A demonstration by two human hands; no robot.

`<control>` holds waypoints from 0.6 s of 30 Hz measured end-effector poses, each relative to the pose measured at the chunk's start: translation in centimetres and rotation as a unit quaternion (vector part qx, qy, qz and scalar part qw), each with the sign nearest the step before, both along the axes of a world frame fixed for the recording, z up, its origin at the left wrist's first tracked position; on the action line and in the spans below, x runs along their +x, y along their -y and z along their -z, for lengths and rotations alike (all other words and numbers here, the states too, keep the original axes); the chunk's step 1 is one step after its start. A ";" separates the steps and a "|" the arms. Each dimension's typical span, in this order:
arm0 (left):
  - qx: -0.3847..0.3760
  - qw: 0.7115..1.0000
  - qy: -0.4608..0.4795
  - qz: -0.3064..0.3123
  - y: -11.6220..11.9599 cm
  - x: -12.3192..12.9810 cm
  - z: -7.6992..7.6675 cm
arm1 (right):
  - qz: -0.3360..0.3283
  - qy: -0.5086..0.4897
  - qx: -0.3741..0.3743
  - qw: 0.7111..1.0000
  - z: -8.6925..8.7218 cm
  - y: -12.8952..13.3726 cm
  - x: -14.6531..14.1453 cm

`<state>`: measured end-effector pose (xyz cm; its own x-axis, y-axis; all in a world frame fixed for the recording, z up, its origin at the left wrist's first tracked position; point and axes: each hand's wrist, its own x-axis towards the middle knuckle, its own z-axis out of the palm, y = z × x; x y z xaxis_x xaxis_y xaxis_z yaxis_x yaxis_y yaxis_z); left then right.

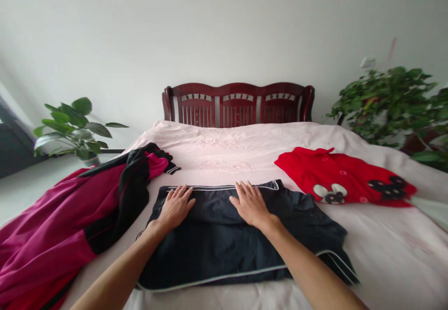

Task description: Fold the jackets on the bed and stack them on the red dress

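Note:
A dark navy garment with white piping (217, 249) lies spread out in front of me; its exact kind I cannot tell. My left hand (177, 206) rests flat on its far left part, fingers stretched toward the far edge. Flat on the same cloth, right of the middle, lies my right hand (251, 203), fingers spread and tips at the piped far edge. Neither hand grips anything. At the right end the fabric is uneven, with a corner showing more white piping.
The garment lies on a pink bedsheet (224, 154). To the left is a heaped magenta and black garment (63, 207); to the right, a red garment with cartoon mouse patches (346, 172). Beyond stand a dark wooden headboard (238, 107) and leafy plants (75, 123) on both sides.

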<state>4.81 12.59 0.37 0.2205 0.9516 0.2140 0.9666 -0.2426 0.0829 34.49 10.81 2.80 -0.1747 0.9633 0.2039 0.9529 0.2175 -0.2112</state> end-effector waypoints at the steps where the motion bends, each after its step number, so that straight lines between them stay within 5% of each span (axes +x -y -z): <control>1: -0.007 1.000 -0.016 0.009 0.2 0.1 0.8 | 0.016 0.014 -0.027 0.999 1.0 -0.4 0.4; 6: -0.019 0.997 -0.069 0.003 0.7 -1.0 2.2 | 0.072 0.068 -0.035 0.994 4.5 -1.9 3.9; 18: -0.035 0.995 -0.088 -0.038 1.6 -3.9 1.8 | 0.196 0.081 -0.042 0.976 5.5 -2.3 9.6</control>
<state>0.94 10.97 -1.40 0.1754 0.9782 0.1111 0.9829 -0.1677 -0.0757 44.10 13.10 -2.70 0.1883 0.9746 0.1214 0.9817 -0.1831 -0.0522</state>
